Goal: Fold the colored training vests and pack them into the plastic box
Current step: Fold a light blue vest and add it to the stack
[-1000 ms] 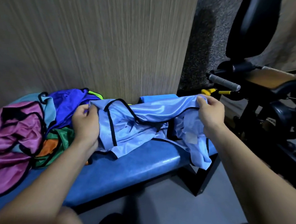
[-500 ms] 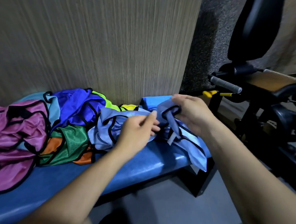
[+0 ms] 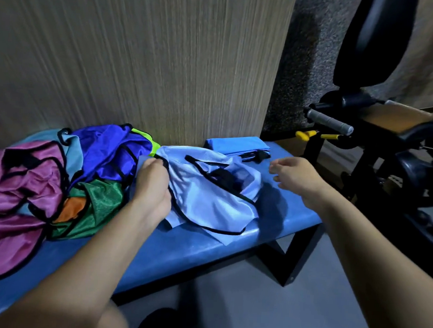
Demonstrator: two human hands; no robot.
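left grip: clamped on crumpled light blue mesh vest on blue padded table; right grip: fingers apart, holding nothing, above table.

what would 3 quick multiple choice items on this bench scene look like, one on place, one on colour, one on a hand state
1. Where does the folded blue cloth lie?
A. at the back of the bench by the wall
B. on the floor
C. on the pink vest

2. What colour is the vest gripped by the left hand?
A. green
B. light blue
C. orange

3. What is the right hand doing?
A. pinching a strap
B. pressing on the bench
C. hovering, holding nothing

Answers:
1 A: it sits on the blue bench against the wood panel.
2 B: the fingers curl round the edge of the light blue vest.
3 C: its fingers are loose, clear of the cloth.
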